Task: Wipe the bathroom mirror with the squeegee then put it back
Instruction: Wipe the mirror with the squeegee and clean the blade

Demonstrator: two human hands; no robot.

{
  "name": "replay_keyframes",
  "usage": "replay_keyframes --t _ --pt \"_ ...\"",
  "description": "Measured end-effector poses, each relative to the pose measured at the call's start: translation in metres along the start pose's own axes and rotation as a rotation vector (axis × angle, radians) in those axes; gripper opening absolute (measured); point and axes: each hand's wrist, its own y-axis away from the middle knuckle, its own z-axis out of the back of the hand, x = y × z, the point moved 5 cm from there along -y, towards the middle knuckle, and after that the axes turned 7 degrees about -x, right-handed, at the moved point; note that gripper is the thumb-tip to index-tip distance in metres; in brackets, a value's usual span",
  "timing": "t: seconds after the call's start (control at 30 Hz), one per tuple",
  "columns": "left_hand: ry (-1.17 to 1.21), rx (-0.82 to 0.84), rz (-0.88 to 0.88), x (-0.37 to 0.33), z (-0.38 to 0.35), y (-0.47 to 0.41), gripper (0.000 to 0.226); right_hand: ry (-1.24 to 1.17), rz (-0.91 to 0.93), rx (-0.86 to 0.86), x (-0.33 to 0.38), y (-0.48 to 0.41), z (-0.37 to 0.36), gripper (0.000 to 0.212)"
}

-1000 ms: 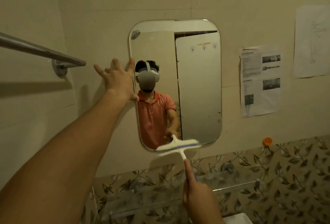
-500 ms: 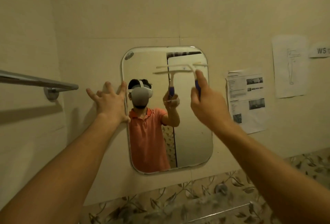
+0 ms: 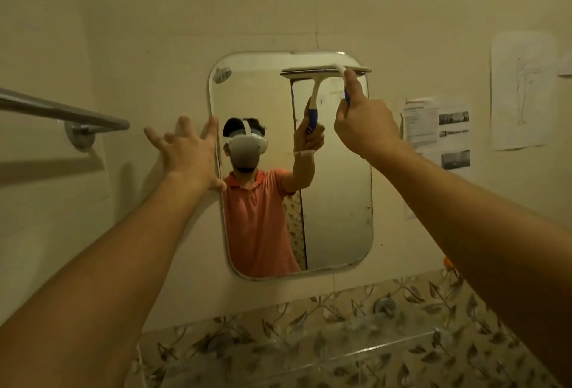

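Observation:
A rounded rectangular mirror [image 3: 337, 202] hangs on the beige wall. My right hand [image 3: 365, 126] is shut on the blue handle of a white squeegee [image 3: 328, 69], index finger stretched up along it. The squeegee's blade lies flat and level against the mirror's top right edge. My left hand [image 3: 188, 152] is spread open, fingers apart, pressed on the wall at the mirror's left edge. The mirror shows the reflection of a person in an orange shirt holding the squeegee.
A metal towel bar [image 3: 62, 113] juts from the wall at left. Printed papers [image 3: 436, 130] and a drawing sheet [image 3: 523, 90] are stuck to the wall at right. A glass shelf [image 3: 309, 359] runs below the mirror over leaf-patterned tiles.
My right hand has lifted the squeegee from the mirror's bottom edge to its top right edge. My left hand stays planted beside the mirror. The camera has tilted upward.

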Motion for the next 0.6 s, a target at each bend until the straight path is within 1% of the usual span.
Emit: replay_keyframes --t 0.13,0.27,0.43,0.6 --pt "0.008 -0.013 0.002 0.0 -0.003 -0.001 0.15 0.0 -0.01 0.034 -0.018 0.039 -0.015 0.071" --pt "0.019 0.005 -0.006 -0.001 -0.003 0.0 0.151 0.007 -0.038 0.094 -0.04 0.092 -0.032 0.07" --pt "0.035 0.009 -0.016 -0.001 -0.001 0.002 0.152 0.032 -0.031 0.155 -0.065 0.162 -0.055 0.071" --pt "0.035 0.014 -0.022 -0.001 0.0 0.002 0.152 0.071 -0.076 0.235 -0.093 0.235 -0.078 0.073"
